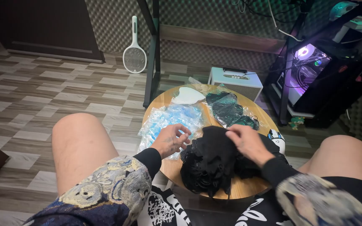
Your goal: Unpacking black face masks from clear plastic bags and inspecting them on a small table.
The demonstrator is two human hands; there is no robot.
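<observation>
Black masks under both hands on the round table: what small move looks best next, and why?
Probably lift the top mask clear with the right hand. That hand pinches the top of the black masks, which lie in a tangled heap, while the left hand sits at the heap's left edge over the bagged blue masks, seemingly pinching a thin strap. Separating one piece seems the smallest step.

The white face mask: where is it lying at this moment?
In the head view, the white face mask lies at the far left edge of the round wooden table, beyond the blue masks in clear wrap and left of the dark green masks.
</observation>
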